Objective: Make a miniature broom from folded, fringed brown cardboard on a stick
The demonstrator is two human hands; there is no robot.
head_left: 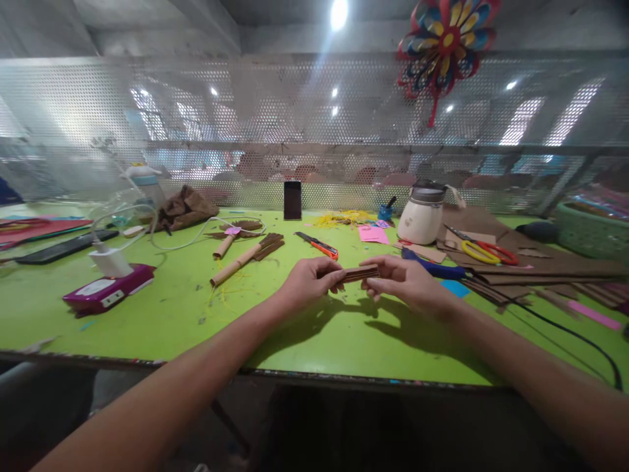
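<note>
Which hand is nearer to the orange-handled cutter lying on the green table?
The left hand. It is just on the near side of the orange-handled cutter, holding one end of the layered brown strip; the right hand is farther off, to the cutter's right.

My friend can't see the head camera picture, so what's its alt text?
A person's left hand holds a small layered brown strip, with the right hand at its other end, above a green table. Beyond are an orange cutter and, farther back, an upright dark phone.
</note>
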